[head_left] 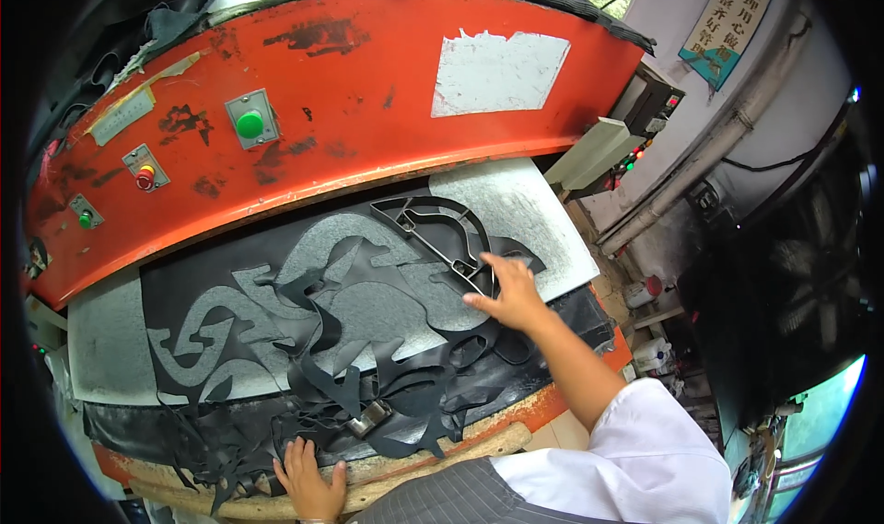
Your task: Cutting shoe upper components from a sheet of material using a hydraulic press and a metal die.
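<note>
A black metal cutting die point(424, 238) with a curved outline lies on dark sheet material point(212, 248) on the pale cutting board point(106, 340). My right hand point(512, 294) grips the die's near right end, thumb on one side and fingers on the other. At the front edge, my left hand point(311, 487) rests with fingers spread beside dark offcuts point(341, 390), holding nothing. Curved gaps cut through the sheet show the grey board surface. Among the offcuts sits a small metal block-like piece point(370, 418).
An orange press beam point(368, 82) spans the far side, with a green button point(250, 124) and a red knob point(145, 177). A control box point(635, 123) stands far right. The front carries a worn pale bar point(479, 452). A dark fan point(801, 257) stands at right.
</note>
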A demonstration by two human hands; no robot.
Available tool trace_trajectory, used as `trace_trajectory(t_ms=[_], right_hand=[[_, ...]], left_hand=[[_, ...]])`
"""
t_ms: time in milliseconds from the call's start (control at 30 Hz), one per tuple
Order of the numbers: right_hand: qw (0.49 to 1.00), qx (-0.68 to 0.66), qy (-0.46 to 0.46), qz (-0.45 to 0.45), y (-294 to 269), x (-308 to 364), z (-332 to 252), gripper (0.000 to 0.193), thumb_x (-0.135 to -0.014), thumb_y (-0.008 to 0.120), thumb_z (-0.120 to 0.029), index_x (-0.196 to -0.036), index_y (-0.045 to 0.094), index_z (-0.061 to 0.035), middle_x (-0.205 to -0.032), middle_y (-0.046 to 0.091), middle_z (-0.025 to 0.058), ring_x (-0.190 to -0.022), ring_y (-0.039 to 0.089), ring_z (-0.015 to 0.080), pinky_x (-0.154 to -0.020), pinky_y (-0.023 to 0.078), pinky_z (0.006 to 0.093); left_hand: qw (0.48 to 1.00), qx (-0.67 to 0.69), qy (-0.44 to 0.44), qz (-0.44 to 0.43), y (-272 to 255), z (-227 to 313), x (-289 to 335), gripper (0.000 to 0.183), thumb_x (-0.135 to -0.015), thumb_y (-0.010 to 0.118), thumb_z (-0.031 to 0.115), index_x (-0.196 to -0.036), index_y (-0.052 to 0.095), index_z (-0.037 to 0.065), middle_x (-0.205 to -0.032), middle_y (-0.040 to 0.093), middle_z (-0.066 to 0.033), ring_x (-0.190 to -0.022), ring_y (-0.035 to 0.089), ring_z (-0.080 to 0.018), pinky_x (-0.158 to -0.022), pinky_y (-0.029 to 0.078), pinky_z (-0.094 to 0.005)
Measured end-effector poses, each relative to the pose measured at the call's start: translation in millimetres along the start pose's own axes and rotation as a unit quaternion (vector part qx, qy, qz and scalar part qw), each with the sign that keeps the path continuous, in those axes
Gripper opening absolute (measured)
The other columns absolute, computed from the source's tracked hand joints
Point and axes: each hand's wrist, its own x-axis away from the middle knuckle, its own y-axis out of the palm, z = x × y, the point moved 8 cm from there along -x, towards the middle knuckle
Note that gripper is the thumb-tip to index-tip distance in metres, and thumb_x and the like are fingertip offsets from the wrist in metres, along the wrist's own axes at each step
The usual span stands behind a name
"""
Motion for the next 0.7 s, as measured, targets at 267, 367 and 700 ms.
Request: trace_trajectory(t_ms=[267,367,700], right_hand=[[0.992,0.039,0.077,0.089,19.7,9.8,17.0,0.066,-0.073,0.077,-0.036,-0.122,0.05,-0.0015,-0.112,0.053,0.0232,-0.103,0.053,0.0417,-0.086,0.046,0.0466],[0.988,-0.071,0.113,0.077,5.5,2.4,32.1,0.06,-0.072,0.078,-0.03,-0.119,0.055,-0.0005,-0.109,0.053,0.0239,-0.098,0.056,0.0415,-0.084,0.047,0.0437],[0.923,-0.383,0.03,0.008,-118.7,-28.2,-26.7,0.046,-0.08,0.071,-0.016,-0.12,0.054,-0.003,-0.113,0.052,0.0047,-0.104,0.052,0.0173,-0.093,0.042,0.0324]], left_hand=[[0.995,0.09,-0.033,-0.011,35.0,-2.6,10.6,0.063,-0.076,0.067,0.047,-0.12,0.058,0.002,-0.133,0.052,-0.0161,-0.129,0.041,-0.0335,-0.109,0.018,-0.0589],[0.995,0.096,-0.039,0.004,38.3,0.4,9.6,0.061,-0.077,0.066,0.048,-0.12,0.059,0.005,-0.132,0.052,-0.0149,-0.129,0.042,-0.032,-0.109,0.019,-0.059],[0.994,0.069,-0.073,0.037,45.2,43.5,57.0,0.053,-0.085,0.059,0.05,-0.121,0.061,0.012,-0.127,0.058,-0.0076,-0.125,0.049,-0.023,-0.107,0.027,-0.0532]])
